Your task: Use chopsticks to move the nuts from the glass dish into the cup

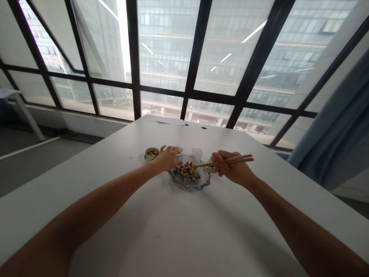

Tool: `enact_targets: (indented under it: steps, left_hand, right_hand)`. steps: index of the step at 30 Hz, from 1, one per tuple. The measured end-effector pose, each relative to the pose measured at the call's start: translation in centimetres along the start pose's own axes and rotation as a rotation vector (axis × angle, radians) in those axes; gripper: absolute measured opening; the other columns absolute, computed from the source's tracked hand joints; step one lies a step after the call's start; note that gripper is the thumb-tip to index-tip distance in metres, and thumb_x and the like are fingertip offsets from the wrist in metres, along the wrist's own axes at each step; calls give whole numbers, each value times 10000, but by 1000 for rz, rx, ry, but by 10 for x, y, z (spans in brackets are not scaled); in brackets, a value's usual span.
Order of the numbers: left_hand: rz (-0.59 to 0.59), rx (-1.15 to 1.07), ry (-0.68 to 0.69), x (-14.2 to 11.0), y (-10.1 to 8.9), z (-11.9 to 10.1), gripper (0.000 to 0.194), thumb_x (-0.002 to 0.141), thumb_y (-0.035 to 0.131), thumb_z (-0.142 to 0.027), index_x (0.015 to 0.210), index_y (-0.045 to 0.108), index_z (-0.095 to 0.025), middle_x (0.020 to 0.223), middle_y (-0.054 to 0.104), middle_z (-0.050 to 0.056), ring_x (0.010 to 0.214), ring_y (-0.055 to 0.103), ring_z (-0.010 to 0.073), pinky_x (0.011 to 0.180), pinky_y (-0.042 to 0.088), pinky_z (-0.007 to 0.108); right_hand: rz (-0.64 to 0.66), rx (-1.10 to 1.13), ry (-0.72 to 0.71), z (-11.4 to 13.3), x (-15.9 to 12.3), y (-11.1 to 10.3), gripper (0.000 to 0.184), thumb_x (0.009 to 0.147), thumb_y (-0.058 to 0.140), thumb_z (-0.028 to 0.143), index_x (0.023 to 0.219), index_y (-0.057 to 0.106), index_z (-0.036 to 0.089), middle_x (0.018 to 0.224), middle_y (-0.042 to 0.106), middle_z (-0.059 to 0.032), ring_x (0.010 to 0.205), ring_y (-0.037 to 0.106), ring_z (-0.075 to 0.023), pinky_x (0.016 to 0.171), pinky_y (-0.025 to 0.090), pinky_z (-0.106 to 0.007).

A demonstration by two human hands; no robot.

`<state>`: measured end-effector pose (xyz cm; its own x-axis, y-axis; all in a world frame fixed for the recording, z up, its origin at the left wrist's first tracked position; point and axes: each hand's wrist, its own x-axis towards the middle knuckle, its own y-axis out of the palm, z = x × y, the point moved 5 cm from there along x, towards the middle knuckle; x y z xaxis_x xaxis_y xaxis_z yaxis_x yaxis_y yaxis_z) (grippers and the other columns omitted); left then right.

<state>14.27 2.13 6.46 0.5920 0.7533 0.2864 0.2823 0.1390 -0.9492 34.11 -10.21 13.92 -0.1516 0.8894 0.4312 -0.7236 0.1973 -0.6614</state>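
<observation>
A scalloped clear glass bowl (205, 179) stands on the white table, with a heap of small brown nuts (186, 170), pistachio-like, toward its left side. My right hand (230, 167) is closed round a pair of wooden chopsticks (209, 164); their tips reach into the bowl at the nuts. At the bowl's left rim, my left hand (167, 158) has its fingers stretched out and apart, thumb close to the nuts. Whether it touches the glass I cannot tell. Left of that hand sits a small cream cup (151, 154) with some nuts inside. A similar cup (212, 166) is mostly hidden behind my right hand.
The white table (178, 234) runs away toward large black-framed windows (167, 46). Behind the bowl lies a small translucent piece (196, 152). White paper (164, 120) rests at the table's far end, near two round dark spots. A blue curtain (334, 130) hangs at right.
</observation>
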Motion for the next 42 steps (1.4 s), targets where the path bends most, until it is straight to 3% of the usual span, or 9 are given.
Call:
enact_targets:
  steps: [4,8,16,22,28,33,38,42]
  left_hand:
    - [-3,-3,-1,1,1,1,409,919,631,-427,1286,598,-250,1482,563,98,1385,486,287,1221,227,535]
    - [-2,-7,4,2,2,1,418,918,626,-421,1295,596,-243,1480,563,102,1387,483,287,1223,223,535]
    - [1,-5,-2,1,2,2,422,921,624,-424,1302,594,-244,1488,558,102,1396,479,290,1220,227,547]
    - [19,10,-10,-1,1,1,415,935,611,-427,1306,581,-244,1507,541,97,1408,465,277,1223,217,530]
    - [7,12,34,8,-12,-3,439,961,547,-462,1335,555,-233,1504,536,115,1404,461,292,1216,206,544]
    - [45,-12,143,44,-13,-45,608,934,544,-565,1409,500,-188,1482,551,144,1405,454,309,1216,211,527]
    - [189,-29,192,87,16,-98,963,798,639,-713,1531,358,-156,1595,401,201,1477,345,348,1231,173,528]
    - [311,16,192,110,40,-118,1025,723,659,-781,1524,391,-200,1674,241,182,1534,197,372,1230,99,600]
  right_hand:
    - [-289,336,147,-21,-8,-7,637,827,544,826,719,606,201,487,637,-46,344,559,-167,334,456,-274]
    - [-406,468,202,-38,-13,-9,622,796,610,811,701,602,196,475,631,-52,321,540,-168,308,443,-284]
    - [-384,363,113,-32,-20,-8,614,824,593,796,700,614,194,483,631,-39,334,553,-160,319,455,-273]
    - [-253,138,-48,-24,-30,-8,590,905,537,740,690,644,200,550,679,-52,404,612,-160,396,507,-270]
    - [-365,167,-20,-25,-26,-32,595,886,533,768,716,640,208,521,658,-47,364,581,-165,346,476,-278]
    - [-432,56,-24,-32,-23,-73,613,867,551,781,723,650,194,532,662,-54,389,596,-160,364,491,-267]
    - [-357,-49,-16,-46,-23,-95,618,901,526,759,744,660,177,542,666,-54,392,608,-154,363,481,-249]
    - [-264,-126,-18,-49,-21,-96,656,908,480,780,718,645,175,540,669,-60,393,615,-157,366,477,-247]
